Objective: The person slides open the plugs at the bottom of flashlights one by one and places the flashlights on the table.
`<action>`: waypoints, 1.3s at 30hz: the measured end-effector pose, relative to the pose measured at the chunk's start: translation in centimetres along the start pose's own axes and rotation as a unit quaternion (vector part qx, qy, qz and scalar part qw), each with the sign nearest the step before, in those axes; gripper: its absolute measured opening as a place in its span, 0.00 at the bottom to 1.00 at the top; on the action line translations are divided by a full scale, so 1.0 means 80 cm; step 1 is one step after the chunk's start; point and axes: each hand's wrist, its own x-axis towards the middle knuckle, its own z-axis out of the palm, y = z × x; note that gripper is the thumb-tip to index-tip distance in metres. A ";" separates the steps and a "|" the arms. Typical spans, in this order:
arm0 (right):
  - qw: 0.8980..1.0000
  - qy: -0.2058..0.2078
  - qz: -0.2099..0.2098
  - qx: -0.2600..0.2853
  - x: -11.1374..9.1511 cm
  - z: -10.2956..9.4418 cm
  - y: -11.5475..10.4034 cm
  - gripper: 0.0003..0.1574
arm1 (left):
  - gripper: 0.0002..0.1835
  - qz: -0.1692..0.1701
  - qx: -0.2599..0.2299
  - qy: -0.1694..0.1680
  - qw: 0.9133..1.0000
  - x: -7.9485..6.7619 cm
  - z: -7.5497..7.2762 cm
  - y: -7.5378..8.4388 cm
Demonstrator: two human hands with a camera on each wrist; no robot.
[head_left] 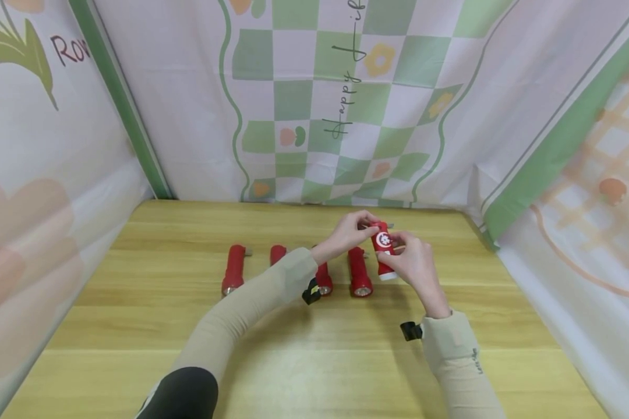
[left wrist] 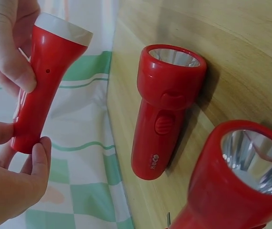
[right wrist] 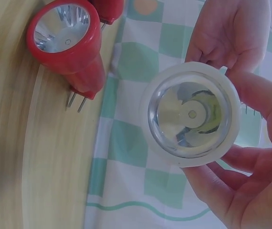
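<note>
Both hands hold a red flashlight with a white head rim above the table, tilted, its lens end toward me. My left hand pinches its tail end, thumb and fingers on opposite sides in the left wrist view. Around the body my right hand curls its thumb and fingers. A small metal prong sticks out near the tail. The right wrist view looks straight into the lens. Just left of it, a red flashlight lies on the table; another is partly covered by my left arm.
Two more red flashlights lie farther left, one at the row's end and one mostly behind my left sleeve. They rest on a wooden table. Printed cloth curtains enclose the back and sides.
</note>
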 end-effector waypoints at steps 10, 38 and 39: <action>1.000 -0.005 0.015 0.002 0.001 0.001 0.004 0.29 | 0.14 -0.009 0.001 0.005 1.000 0.000 0.007 -0.002; 0.999 -0.031 0.040 0.007 0.003 -0.002 0.025 0.30 | 0.17 -0.011 0.048 -0.026 0.998 0.006 0.021 -0.004; 0.999 -0.032 0.040 0.004 0.004 -0.002 0.026 0.30 | 0.17 -0.012 0.050 -0.028 0.998 0.006 0.022 -0.004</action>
